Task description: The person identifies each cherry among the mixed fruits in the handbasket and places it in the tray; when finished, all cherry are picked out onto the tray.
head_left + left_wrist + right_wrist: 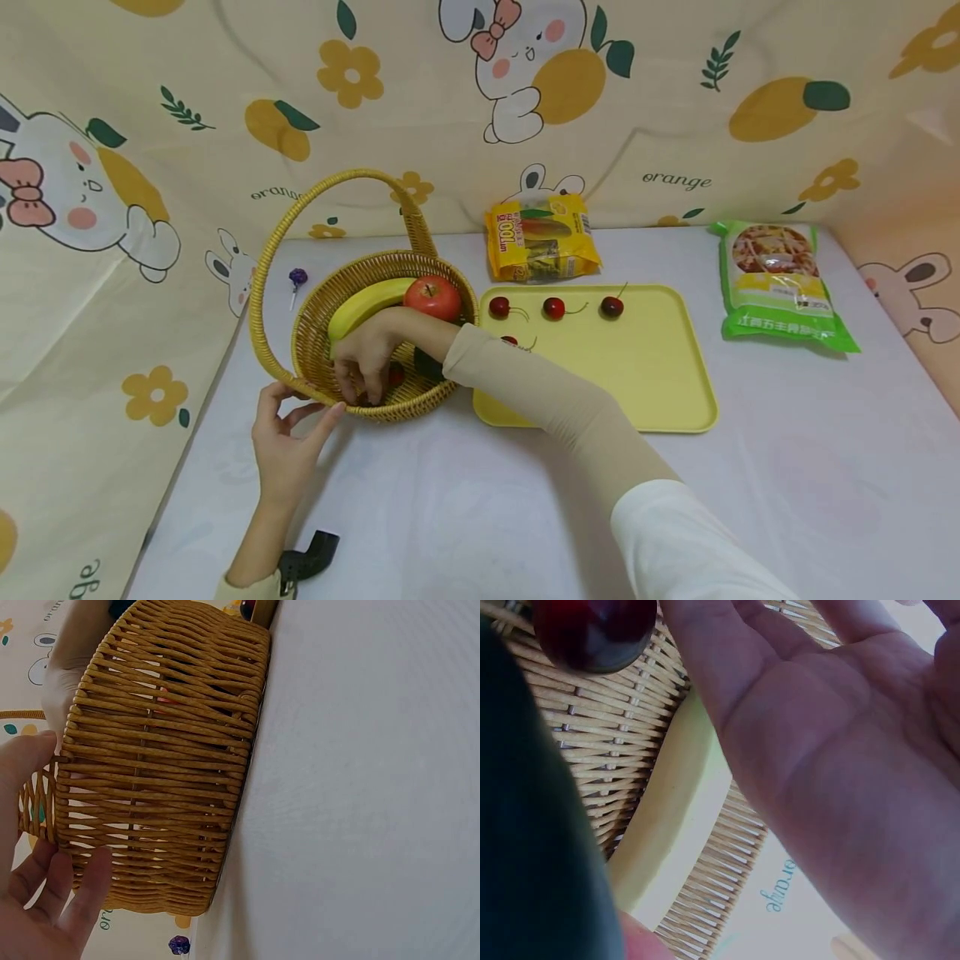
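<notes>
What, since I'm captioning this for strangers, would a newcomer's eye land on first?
Probably the yellow wicker basket left of centre, its tall handle arching up, with a round red fruit and a banana inside. Next, the right hand inside it and the left hand holding it near the handle's base. To its right, dark red cherries stand out on the pale yellow tray.

The head view looks forward and down, the round yellow wicker basket [420, 407] near nine o'clock; the left wrist view closely faces its outer side; head and close-set right wrist views share the curved yellow banana [367, 307].
</notes>
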Available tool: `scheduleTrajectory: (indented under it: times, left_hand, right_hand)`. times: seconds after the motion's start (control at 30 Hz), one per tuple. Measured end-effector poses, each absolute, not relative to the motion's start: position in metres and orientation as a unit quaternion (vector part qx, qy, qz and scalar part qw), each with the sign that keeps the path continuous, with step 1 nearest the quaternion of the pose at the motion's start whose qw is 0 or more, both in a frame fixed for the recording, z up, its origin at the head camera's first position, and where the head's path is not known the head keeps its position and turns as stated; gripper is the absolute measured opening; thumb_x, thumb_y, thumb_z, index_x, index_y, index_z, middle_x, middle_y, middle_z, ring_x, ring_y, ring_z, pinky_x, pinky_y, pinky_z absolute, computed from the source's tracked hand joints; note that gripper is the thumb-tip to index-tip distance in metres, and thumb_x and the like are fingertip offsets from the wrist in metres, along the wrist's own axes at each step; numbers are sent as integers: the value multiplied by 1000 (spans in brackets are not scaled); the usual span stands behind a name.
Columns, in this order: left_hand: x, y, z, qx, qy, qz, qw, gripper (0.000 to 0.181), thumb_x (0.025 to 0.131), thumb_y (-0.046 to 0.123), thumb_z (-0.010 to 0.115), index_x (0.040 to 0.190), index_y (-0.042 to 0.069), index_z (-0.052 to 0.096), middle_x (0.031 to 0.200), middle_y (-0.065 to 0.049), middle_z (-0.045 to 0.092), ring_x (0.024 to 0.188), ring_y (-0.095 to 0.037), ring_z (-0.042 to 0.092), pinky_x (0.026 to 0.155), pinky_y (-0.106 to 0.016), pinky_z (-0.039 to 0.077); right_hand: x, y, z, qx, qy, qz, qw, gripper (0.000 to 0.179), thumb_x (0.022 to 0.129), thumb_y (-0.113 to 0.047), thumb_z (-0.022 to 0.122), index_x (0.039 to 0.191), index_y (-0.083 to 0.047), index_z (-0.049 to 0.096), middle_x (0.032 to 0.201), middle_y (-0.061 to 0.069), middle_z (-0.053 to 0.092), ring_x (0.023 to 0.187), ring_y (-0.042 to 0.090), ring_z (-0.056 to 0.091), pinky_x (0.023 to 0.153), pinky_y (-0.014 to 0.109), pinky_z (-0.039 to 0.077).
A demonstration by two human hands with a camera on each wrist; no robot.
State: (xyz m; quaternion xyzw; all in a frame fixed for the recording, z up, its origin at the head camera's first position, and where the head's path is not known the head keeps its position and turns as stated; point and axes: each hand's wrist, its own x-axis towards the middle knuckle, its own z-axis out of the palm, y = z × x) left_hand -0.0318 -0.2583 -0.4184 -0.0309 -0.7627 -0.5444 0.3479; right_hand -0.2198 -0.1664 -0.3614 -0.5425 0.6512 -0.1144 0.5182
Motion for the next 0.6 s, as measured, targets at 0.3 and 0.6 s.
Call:
scheduleTrajectory:
  times: [0.3,0.6]
  left_hand:
    - [-33,-256,-418,-32,-766,-543,344,51,66,-28,72,111,-24,48,103,-13,55,96,-14,56,76,-17,58]
    - [-31,-255,-418,-41,-762,-542,352,51,66,-28,71,111,-25,47,103,-12,56,97,-17,55,78,-16,57]
  right_hand:
    - [-235,-139,-336,-573,665,-215,428,24,84,2,74,108,1,73,98,5,66,87,13,58,74,23,53]
    - [-267,-23,-297,-518,680,-473,215,26,96,-10,65,120,-1,68,109,8,68,94,19,64,86,31,56]
